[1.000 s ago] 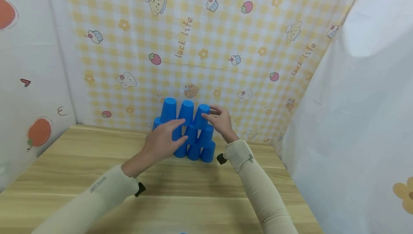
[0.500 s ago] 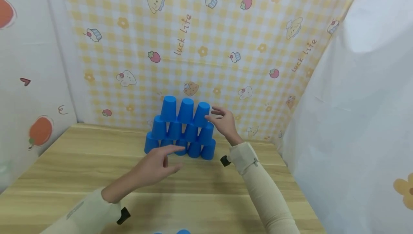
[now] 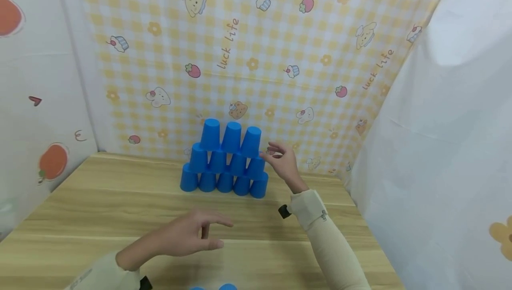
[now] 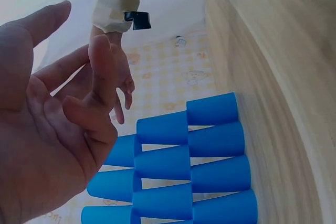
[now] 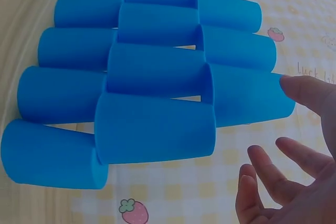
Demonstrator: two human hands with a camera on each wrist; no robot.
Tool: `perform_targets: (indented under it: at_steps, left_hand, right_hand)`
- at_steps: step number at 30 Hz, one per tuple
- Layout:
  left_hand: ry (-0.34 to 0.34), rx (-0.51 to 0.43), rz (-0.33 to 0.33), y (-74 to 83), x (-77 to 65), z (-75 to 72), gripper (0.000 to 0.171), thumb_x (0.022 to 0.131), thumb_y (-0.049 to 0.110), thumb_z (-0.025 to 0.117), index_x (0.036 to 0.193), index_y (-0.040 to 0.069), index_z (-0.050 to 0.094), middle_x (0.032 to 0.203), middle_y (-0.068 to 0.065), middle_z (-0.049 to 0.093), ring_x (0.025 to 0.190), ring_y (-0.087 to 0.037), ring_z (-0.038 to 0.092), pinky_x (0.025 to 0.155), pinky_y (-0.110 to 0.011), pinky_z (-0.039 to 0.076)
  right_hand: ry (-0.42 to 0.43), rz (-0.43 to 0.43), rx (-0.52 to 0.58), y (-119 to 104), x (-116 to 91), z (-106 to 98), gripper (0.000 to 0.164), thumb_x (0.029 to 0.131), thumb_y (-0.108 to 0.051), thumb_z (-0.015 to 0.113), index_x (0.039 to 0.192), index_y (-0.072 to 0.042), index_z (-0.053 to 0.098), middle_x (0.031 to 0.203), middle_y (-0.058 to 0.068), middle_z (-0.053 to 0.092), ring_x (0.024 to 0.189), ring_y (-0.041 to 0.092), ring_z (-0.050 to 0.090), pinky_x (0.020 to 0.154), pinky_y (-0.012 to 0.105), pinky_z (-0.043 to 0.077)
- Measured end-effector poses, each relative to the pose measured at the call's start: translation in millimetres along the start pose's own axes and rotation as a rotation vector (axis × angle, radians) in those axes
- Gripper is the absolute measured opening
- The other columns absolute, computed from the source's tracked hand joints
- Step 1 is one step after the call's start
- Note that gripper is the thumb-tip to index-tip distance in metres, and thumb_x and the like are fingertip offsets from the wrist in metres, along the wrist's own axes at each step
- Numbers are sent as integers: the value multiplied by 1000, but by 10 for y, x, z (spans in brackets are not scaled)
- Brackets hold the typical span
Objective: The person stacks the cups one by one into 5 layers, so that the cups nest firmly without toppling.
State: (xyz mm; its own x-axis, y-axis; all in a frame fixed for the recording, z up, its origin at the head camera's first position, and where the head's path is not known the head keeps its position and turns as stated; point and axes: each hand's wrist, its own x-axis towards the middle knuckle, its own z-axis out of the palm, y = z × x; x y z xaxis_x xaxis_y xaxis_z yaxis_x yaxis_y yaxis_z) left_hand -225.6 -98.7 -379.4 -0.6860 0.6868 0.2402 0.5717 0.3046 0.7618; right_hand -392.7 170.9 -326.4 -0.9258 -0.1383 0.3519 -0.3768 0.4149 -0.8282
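Observation:
Upside-down blue cups stand in a stepped stack at the back of the table, with three cups in the top row [image 3: 231, 138] and several in the middle row [image 3: 218, 161] and bottom row [image 3: 207, 182]. My right hand [image 3: 283, 161] is just right of the stack, fingers loosely bent and holding nothing. In the right wrist view its thumb overlaps the end of a top cup [image 5: 249, 95]; whether they touch I cannot tell. My left hand [image 3: 188, 234], empty with thumb and fingers apart, hovers over the table in front of the stack.
At the bottom edge of the head view two more blue cups [image 3: 228, 287] show only their tops. Behind the stack hangs a yellow checked cloth [image 3: 256, 37]. White sheets [image 3: 432, 148] flank the wooden table [image 3: 132, 201].
My left hand has drawn back from the stack toward the table's front. My right hand has moved off the right top cup, slightly right and down. The stack stands unchanged.

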Motion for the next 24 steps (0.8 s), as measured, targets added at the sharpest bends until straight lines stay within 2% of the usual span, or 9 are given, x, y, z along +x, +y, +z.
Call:
perform_targets:
  at_steps: [6, 11, 15, 20, 24]
  left_hand:
    - [-126, -18, 11, -34, -67, 30, 44, 92, 44, 69, 132, 28, 62, 133, 1, 62, 66, 2, 57, 59, -23, 53]
    - [-250, -35, 85, -69, -130, 37, 56, 87, 42, 75, 139, 29, 56, 141, 1, 55, 67, 6, 55, 63, -22, 53]
    - [-332, -62, 147, -100, -177, 27, 52, 89, 40, 74, 137, 29, 57, 135, 6, 58, 71, 8, 54, 67, -22, 53]
    - [-424, -90, 147, -106, -220, -3, 44, 89, 33, 76, 130, 30, 60, 122, 15, 62, 77, 9, 52, 70, -22, 53]
    - [-492, -98, 169, -135, -251, -15, 45, 88, 26, 76, 131, 28, 60, 123, 14, 62, 88, 4, 56, 72, -22, 54]
  right_hand:
    - [-26, 23, 7, 20, -100, -15, 45, 90, -23, 74, 131, -6, 62, 128, 18, 63, 117, 35, 59, 98, 48, 48]
    - [-40, 62, 17, 14, -217, 2, 47, 90, -26, 75, 132, -10, 62, 132, 15, 62, 114, 32, 60, 97, 48, 49]
    - [-54, 83, 25, 57, -346, 37, 48, 90, -24, 75, 133, -9, 62, 129, 15, 64, 108, 32, 63, 90, 46, 53]
    - [-67, 48, 19, 108, -501, 81, 47, 88, -21, 76, 131, -5, 63, 125, 17, 66, 102, 31, 66, 85, 45, 56]
    - [-107, 39, 14, 95, -613, 112, 47, 88, -19, 77, 130, -4, 64, 125, 17, 66, 102, 31, 66, 85, 44, 56]
